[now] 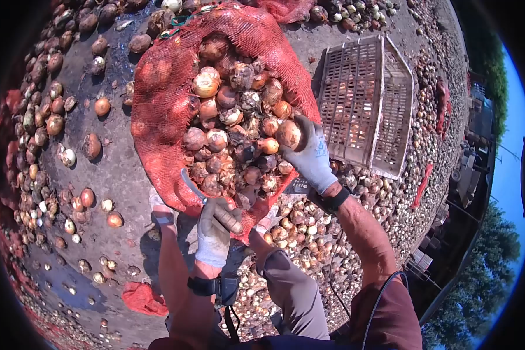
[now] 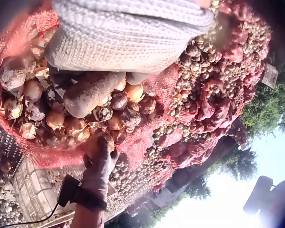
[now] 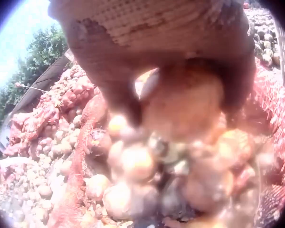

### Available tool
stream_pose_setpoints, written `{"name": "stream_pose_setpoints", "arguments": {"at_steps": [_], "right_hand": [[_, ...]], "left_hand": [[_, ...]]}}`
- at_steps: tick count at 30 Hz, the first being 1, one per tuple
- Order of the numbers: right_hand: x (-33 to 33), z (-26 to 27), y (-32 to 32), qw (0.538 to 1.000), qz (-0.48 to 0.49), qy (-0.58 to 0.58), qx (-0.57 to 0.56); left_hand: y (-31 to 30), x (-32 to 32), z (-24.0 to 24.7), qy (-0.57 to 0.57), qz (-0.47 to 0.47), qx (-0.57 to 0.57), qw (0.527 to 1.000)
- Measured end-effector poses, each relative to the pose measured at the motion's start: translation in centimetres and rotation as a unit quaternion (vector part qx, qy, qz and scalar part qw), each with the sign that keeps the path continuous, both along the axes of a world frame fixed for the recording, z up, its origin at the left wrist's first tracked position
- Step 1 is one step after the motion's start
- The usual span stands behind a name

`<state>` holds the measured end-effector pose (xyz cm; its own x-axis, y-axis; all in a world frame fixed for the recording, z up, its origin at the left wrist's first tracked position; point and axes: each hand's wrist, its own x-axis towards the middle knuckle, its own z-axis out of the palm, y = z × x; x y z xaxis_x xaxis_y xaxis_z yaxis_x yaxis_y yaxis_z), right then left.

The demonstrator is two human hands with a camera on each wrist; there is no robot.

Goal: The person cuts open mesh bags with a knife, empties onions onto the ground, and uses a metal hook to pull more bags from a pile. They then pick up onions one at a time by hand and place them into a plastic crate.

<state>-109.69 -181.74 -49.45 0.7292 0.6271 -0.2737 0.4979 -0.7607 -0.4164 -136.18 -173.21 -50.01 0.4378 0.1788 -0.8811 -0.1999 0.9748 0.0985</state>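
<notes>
My gloved right hand (image 1: 312,151) grips a large brown onion (image 1: 289,135) over the right side of an open red mesh sack (image 1: 163,122). Inside the sack lies a heap of onions (image 1: 217,140), several with dark, peeling skins. At the sack's near edge, my gloved left hand (image 1: 214,230) holds a knife (image 1: 192,185), its slim curved blade pointing up and left over the mesh. The handle is hidden in the fist. From the right wrist, the held onion (image 3: 183,102) shows blurred between thumb and fingers, close above the heap.
A plastic crate (image 1: 350,99) with slatted sides lies to the right of the sack. Loose onions (image 1: 55,124) are scattered on the concrete at left, and many more cover the ground at right. A scrap of red mesh (image 1: 143,298) lies at lower left.
</notes>
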Motion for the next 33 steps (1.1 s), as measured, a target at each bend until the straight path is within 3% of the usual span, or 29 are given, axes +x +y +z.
{"name": "stream_pose_setpoints", "arguments": {"at_steps": [2,4,6,7,8,10,12,14,17,18,19,20,21,22,23,26,28,31,33], "right_hand": [[0.1,4.0,-2.9,0.989,-0.02,-0.136,0.053],[3.3,6.3,-6.2,0.95,-0.066,-0.298,0.065],[7.9,8.2,-8.4,0.91,-0.131,-0.393,0.013],[9.2,8.3,-8.7,0.857,-0.139,-0.486,-0.101],[9.6,8.3,-8.7,0.849,-0.122,-0.508,-0.08],[7.6,7.5,-5.9,0.905,-0.017,-0.423,0.044],[2.9,4.1,-3.3,0.972,0.076,-0.22,0.035],[0.1,-0.4,-0.4,0.983,0.153,-0.098,-0.002],[3.7,-7.4,1.9,0.989,0.129,-0.069,-0.021],[6.7,-9.0,2.1,0.987,0.141,-0.074,-0.025],[10.7,-9.9,2.1,0.983,0.102,-0.054,-0.145],[16.2,-12.8,0.4,0.99,0.053,-0.045,-0.124],[19.1,-11.3,0.7,0.995,0.045,-0.075,-0.05],[21.8,-11.0,1.4,0.995,0.057,0.006,-0.08],[21.7,-9.3,3.3,0.984,0.063,-0.025,-0.165],[19.7,-9.7,4.1,0.962,0.157,-0.144,-0.169],[15.1,-8.0,6.1,0.965,0.088,-0.138,-0.206],[11.6,-9.7,5.1,0.963,-0.035,-0.128,-0.233],[12.0,-10.5,5.6,0.959,-0.117,-0.035,-0.257]], "left_hand": [[0.5,0.4,0.4,0.025,-0.009,0.002,1.0],[0.5,-0.1,0.1,-0.034,-0.018,0.014,0.999],[0.1,-0.3,0.3,-0.055,-0.024,0.017,0.998],[0.1,-0.3,0.6,-0.047,-0.026,0.018,0.998],[0.2,0.0,0.7,-0.038,-0.027,0.021,0.999],[0.6,0.4,0.8,-0.017,-0.033,0.022,0.999],[0.4,0.4,1.0,-0.007,-0.037,0.016,0.999],[0.5,0.3,0.6,-0.015,-0.031,0.014,0.999],[-0.2,-0.4,-0.5,-0.011,-0.003,0.043,0.999],[-0.1,-0.3,-0.5,0.005,-0.004,0.041,0.999],[0.1,0.0,-0.3,0.021,-0.004,0.038,0.999],[0.2,0.0,-0.2,0.037,-0.005,0.034,0.999],[-0.1,-0.1,-0.4,0.028,-0.001,0.03,0.999],[-0.3,-0.3,-0.7,0.018,0.004,0.026,0.999],[-0.7,-0.3,-1.0,0.007,0.009,0.021,1.0],[-1.6,-0.2,-1.8,0.02,0.01,0.001,1.0],[-1.7,-0.5,-2.4,0.008,0.005,0.031,0.999],[-1.0,0.2,-1.5,0.02,0.003,0.036,0.999],[-0.3,1.0,-0.8,0.032,0.005,0.03,0.999]]}}
